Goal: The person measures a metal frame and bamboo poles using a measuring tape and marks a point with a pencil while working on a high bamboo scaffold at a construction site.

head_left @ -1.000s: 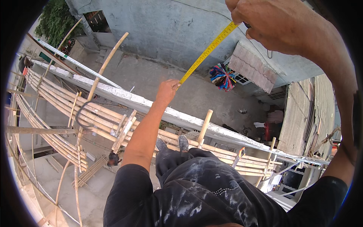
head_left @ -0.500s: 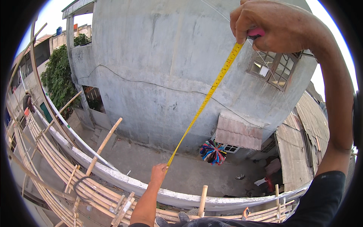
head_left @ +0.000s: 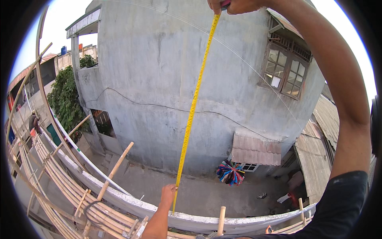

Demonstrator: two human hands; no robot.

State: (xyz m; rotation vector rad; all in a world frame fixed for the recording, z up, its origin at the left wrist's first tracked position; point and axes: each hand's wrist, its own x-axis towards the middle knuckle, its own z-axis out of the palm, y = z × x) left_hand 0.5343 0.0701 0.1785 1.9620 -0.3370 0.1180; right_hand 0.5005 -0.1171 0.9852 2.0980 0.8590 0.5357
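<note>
Outdoors, left fingers (head_left: 173,188), right fingers (head_left: 215,6) gripping tape (head_left: 191,111); whitish ledge (head_left: 197,218) below, grey wall (head_left: 147,71) opposite.

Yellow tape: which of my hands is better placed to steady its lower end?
Probably your left hand: it pinches the yellow tape near that lower end, while your right hand is high up at the other end.

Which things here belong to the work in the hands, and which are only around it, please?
In the work:
yellow tape measure, drawn out
left hand, pinching it low
right hand, holding its upper end
white-topped wall, near the tape's lower end

Only around:
bamboo poles
multicoloured round bundle
ribbed awning
brown-framed window
</note>
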